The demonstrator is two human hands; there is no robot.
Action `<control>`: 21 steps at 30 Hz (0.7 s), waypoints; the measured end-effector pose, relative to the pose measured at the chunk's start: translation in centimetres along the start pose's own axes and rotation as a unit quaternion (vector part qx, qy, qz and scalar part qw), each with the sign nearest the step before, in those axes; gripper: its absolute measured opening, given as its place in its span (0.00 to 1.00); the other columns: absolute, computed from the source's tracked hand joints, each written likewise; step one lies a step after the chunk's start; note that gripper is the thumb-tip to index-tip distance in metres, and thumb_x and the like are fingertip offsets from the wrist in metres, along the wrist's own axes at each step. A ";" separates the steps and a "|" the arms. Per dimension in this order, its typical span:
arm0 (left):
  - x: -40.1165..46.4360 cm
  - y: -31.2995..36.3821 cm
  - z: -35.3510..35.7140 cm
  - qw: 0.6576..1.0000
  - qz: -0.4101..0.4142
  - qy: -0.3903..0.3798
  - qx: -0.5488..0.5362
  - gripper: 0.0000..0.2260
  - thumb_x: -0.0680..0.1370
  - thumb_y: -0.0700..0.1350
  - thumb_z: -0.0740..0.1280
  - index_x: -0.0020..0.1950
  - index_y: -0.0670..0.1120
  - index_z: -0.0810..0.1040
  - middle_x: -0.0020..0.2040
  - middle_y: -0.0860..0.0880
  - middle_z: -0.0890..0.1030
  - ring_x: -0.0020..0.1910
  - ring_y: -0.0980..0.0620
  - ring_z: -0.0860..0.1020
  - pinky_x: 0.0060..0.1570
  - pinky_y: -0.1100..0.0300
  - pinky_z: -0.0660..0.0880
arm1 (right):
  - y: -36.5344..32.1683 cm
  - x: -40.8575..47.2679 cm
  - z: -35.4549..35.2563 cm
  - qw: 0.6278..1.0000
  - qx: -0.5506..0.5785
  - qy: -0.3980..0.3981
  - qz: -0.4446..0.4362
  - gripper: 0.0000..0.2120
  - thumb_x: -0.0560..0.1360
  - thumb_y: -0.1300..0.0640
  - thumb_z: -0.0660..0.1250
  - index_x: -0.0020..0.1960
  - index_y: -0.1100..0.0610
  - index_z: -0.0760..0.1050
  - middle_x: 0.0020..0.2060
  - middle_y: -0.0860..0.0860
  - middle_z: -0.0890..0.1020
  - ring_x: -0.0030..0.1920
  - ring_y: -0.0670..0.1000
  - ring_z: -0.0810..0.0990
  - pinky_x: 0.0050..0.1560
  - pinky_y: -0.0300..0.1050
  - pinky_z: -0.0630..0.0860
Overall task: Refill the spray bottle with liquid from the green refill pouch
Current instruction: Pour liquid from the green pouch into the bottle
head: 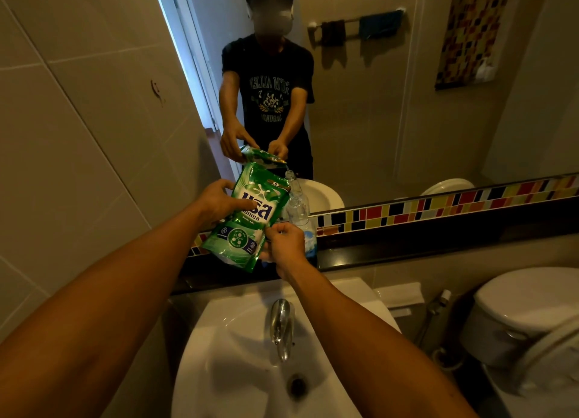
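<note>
— What is showing at the far left?

— A tiled wall [78, 135] is running up that side, and the left forearm is reaching in from the lower left corner toward the mirror [391, 104].

— And the left hand?

— The left hand [216, 203] is holding the green refill pouch [250, 217], fingers curled round its left edge and the forefinger lying across the printed front. The pouch is being held in the air above the dark ledge [407, 245], tilted so that its top corner is leaning to the right.

— Where is that corner pointing?

— It is sitting right at the open neck of the spray bottle [297, 212], touching it or just above; I cannot tell which. The bottle is clear, standing upright on the ledge just beside the pouch, with no spray head on it. Whether liquid is flowing is too small to tell.

— The right hand?

— The right hand [286, 242] is closed in a pinch on the pouch's lower right corner, in front of the bottle's lower part.

— Below them?

— A white sink [225, 355] is lying under both arms, its chrome tap [282, 326] pointing toward the drain.

— Further right?

— A strip of coloured mosaic tiles [438, 204] is running along the mirror's bottom edge, and a white toilet [517, 317] is standing at the right edge.
</note>
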State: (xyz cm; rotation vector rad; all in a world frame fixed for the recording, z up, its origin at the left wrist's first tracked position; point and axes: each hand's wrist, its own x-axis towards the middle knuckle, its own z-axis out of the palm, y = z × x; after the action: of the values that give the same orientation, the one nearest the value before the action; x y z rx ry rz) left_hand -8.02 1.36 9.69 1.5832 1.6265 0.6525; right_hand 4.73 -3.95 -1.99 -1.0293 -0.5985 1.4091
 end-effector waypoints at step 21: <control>0.6 -0.2 0.2 1.000 -0.005 -0.002 0.002 0.28 0.71 0.45 0.79 0.65 0.46 0.70 0.54 0.42 0.83 0.43 0.46 0.84 0.34 0.55 0.77 | -0.1 0.3 -0.4 1.000 -0.003 -0.003 -0.004 0.04 0.83 0.63 0.66 0.49 0.59 0.73 0.49 0.66 0.84 0.37 0.55 0.85 0.27 0.43 0.81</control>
State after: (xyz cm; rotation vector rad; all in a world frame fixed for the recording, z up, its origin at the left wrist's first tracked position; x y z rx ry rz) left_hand -7.99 1.91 9.33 1.5770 1.6338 0.6412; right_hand 5.13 -3.77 -2.15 -1.0271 -0.6107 1.4049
